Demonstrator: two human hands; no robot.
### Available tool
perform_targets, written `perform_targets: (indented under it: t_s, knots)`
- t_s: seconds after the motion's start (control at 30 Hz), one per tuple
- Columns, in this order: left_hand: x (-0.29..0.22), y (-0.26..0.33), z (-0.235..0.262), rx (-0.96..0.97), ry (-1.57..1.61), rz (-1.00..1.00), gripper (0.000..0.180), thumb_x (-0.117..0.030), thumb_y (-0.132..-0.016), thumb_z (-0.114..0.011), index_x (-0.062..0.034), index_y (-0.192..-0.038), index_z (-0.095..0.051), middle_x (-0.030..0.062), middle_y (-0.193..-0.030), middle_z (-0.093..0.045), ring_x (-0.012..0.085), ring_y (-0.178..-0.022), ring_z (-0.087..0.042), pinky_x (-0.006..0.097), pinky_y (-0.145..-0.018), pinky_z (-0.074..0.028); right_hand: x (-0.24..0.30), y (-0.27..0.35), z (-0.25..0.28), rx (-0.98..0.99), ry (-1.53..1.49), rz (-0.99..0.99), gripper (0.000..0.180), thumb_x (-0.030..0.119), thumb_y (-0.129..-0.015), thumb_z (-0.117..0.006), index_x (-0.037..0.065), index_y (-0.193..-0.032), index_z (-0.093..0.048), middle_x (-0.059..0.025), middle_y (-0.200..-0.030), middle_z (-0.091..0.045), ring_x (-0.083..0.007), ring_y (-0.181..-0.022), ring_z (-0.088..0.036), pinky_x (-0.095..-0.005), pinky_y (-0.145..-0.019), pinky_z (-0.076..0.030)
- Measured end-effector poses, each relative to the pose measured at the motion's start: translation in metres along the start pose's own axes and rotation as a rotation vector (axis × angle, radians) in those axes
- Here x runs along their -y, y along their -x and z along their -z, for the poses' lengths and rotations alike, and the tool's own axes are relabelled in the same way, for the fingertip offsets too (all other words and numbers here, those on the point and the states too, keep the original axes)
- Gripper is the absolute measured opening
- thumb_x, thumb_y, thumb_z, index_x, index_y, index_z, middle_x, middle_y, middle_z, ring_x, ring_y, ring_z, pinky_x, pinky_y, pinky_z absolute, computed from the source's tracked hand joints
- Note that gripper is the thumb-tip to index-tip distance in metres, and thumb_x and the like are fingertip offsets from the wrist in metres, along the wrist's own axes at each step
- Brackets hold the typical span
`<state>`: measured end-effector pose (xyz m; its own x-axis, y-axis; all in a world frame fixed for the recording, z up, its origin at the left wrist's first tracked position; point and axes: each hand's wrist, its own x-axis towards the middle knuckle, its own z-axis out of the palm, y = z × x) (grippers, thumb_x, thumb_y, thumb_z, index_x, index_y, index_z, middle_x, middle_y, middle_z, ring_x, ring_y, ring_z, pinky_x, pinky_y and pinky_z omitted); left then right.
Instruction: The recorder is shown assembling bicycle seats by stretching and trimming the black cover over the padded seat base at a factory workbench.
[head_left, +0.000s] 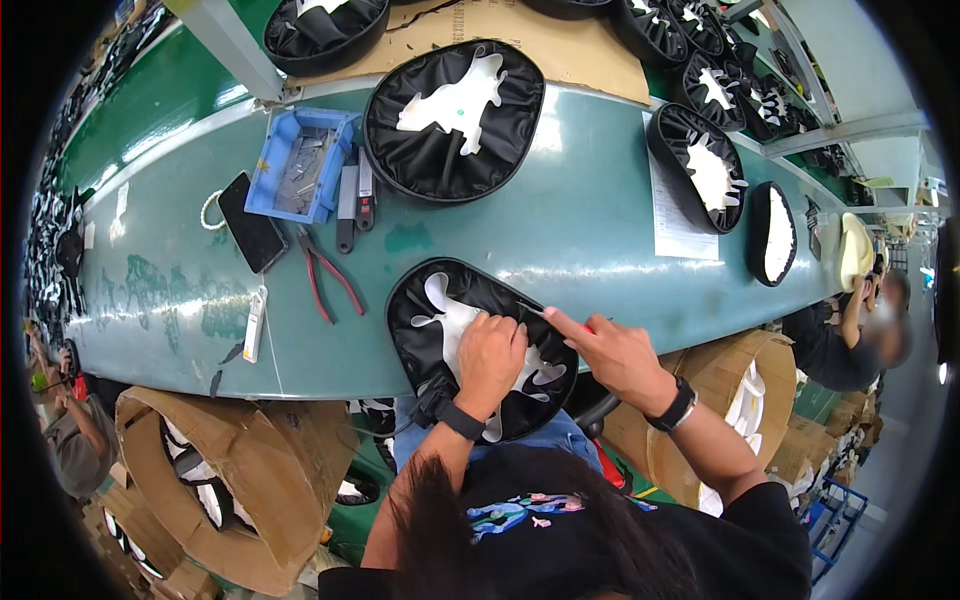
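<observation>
A black, rounded pad [420,365] with gathered black covering lies at the table's front edge, partly over my lap. On its middle sits a white, irregularly lobed piece [437,292]. My left hand [490,355] presses on that white piece with curled fingers; whatever they pinch is hidden beneath them. Over the pad's right rim, my right hand [615,355] grips a thin tool [530,308] with a metal tip and a bit of red handle showing. The tip points left, above the black covering. Its exact kind cannot be made out.
Another black pad [455,120] lies beyond, beside a blue tray [300,165] of small metal pieces. Two cutter knives [347,205], red-handled pliers [325,275] and a phone [250,225] lie left. More pads [700,165] stand right; a cardboard box [230,480] is below left.
</observation>
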<state>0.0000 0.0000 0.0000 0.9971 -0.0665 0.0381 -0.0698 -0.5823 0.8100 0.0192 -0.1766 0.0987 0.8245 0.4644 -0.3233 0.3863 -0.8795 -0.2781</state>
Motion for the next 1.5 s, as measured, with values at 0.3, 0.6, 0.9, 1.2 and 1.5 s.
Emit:
perform_targets:
  t_s: [0.3,0.6,0.9,1.2,1.5]
  knots:
    - [0.005,-0.007,0.024,0.136,0.172,0.08,0.022,-0.014,-0.08,-0.061,-0.0002,-0.066,-0.052,0.0124,-0.071,-0.054,0.0314,-0.074,-0.05,0.043,-0.064,-0.038,0.007,0.01,0.003,0.134,0.112,-0.016,0.065,0.006,-0.082,-0.051,0.024,-0.143,-0.037,-0.0171,-0.073,-0.053,-0.0306,-0.054,-0.058,-0.0413,-0.048,-0.046]
    - [0.0,-0.052,0.033,0.307,-0.285,-0.609,0.017,-0.019,-0.072,-0.067,-0.0053,-0.074,-0.058,0.006,-0.082,-0.056,0.0238,-0.089,-0.047,0.037,-0.079,-0.035,-0.015,0.008,-0.01,0.115,-0.061,-0.12,0.053,0.026,-0.092,-0.054,0.028,-0.143,-0.037,-0.0123,-0.074,-0.059,-0.0312,-0.054,-0.059,-0.0406,-0.048,-0.046]
    - [0.032,-0.077,0.072,0.7,0.788,-0.242,0.031,-0.016,-0.08,-0.062,-0.003,-0.057,-0.047,0.0048,-0.056,-0.037,0.0206,-0.069,-0.048,0.036,-0.075,-0.035,0.0,0.052,-0.033,0.033,-0.045,-0.151,0.069,0.005,-0.082,-0.051,0.027,-0.145,-0.035,-0.0156,-0.073,-0.051,-0.0302,-0.052,-0.054,-0.0403,-0.045,-0.044]
    - [0.015,-0.049,0.031,0.543,0.008,-0.476,0.029,-0.029,-0.077,-0.069,-0.0058,-0.06,-0.063,0.0057,-0.062,-0.055,0.0245,-0.067,-0.051,0.039,-0.067,-0.041,-0.012,0.023,0.002,-0.016,-0.129,-0.143,0.06,0.013,-0.084,-0.056,0.026,-0.141,-0.041,-0.0111,-0.07,-0.054,-0.0291,-0.054,-0.058,-0.0413,-0.048,-0.045]
    - [0.038,-0.082,0.08,0.517,0.957,-0.157,0.033,-0.017,-0.077,-0.068,0.0006,-0.056,-0.049,0.0053,-0.059,-0.045,0.0193,-0.069,-0.04,0.033,-0.065,-0.035,0.013,0.045,-0.033,0.057,-0.081,-0.212,0.06,0.019,-0.09,-0.057,0.023,-0.144,-0.034,-0.0121,-0.07,-0.055,-0.0298,-0.052,-0.055,-0.0416,-0.045,-0.045]
